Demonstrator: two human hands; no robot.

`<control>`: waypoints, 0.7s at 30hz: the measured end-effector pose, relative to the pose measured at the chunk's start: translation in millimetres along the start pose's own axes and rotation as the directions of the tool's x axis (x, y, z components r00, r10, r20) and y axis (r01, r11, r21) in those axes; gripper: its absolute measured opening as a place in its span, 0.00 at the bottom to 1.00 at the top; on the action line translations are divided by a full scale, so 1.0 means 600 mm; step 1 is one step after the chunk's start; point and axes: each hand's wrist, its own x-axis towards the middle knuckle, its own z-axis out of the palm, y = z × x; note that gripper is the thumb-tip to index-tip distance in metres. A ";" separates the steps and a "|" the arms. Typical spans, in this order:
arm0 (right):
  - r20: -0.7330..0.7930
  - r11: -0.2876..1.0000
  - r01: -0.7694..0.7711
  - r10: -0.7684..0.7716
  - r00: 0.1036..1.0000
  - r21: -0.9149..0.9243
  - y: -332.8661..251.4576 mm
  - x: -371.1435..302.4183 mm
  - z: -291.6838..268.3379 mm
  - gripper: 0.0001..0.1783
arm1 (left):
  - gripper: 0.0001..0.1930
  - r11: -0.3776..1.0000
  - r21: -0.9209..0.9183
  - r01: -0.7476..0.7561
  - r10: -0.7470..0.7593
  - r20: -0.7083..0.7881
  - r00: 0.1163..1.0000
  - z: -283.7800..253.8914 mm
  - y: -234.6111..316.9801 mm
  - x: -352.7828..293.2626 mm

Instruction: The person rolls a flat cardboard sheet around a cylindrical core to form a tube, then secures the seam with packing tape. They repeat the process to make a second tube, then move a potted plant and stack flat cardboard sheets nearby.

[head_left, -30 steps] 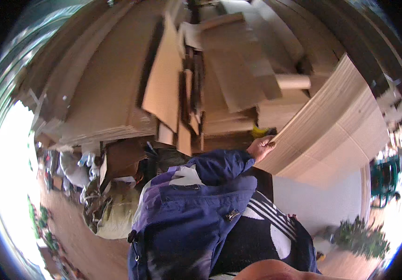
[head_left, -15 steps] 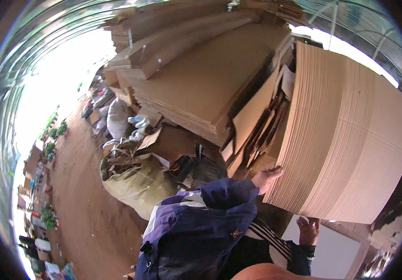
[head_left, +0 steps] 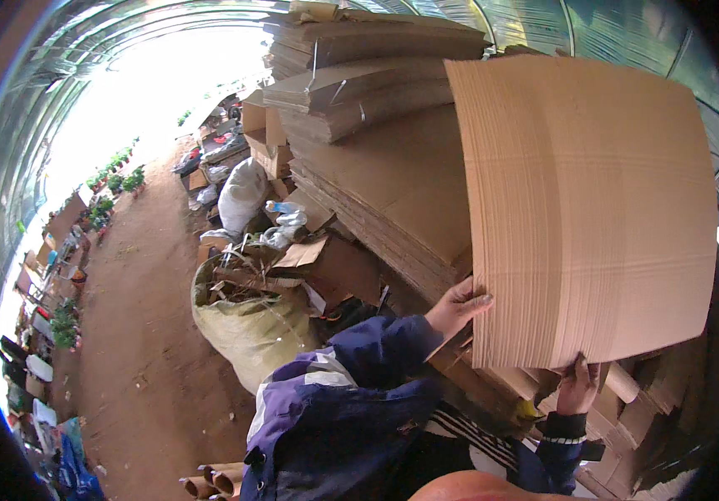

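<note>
Since half a second ago our view has swung further left and the cardboard sheet [head_left: 589, 209] now stands taller before us, its flat face filling the upper right of the view. We hold it upright with both hands. Our left hand [head_left: 457, 307] is at its left edge, low down, fingers [head_left: 470, 292] pressed together and curled over that edge onto the face. Our right hand [head_left: 578, 386] is under the bottom edge, fingers closed up against it from below; how they sit behind the sheet we cannot tell. Both our sleeves are dark blue, and the left one has a white band.

Behind the sheet, to its left, a tall stack of flat cardboard [head_left: 376, 150] leans in layers, some bundles tied with strapping. Below the stack lie torn cardboard scraps and a stuffed pale green sack [head_left: 251, 330], and a white bag [head_left: 241, 196] stands further back. Brown dirt floor [head_left: 138, 334] runs off to the left, with potted plants [head_left: 113, 179] along its far side, under a clear arched roof [head_left: 610, 33]
</note>
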 end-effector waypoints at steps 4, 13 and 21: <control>0.025 0.998 0.047 -0.045 0.999 -0.046 0.013 0.085 0.163 0.20 | 0.24 0.982 0.145 -0.117 0.109 0.064 0.992 -0.109 0.109 0.061; 0.456 0.979 0.179 -0.114 0.883 -0.102 0.127 0.338 0.636 0.13 | 0.29 0.862 0.280 -0.423 0.448 -0.029 0.894 -0.395 0.465 0.275; 0.588 0.530 0.410 0.221 0.778 -0.742 0.360 0.361 0.713 0.16 | 0.20 0.708 0.258 -0.657 0.689 -0.054 0.722 -0.596 0.788 0.473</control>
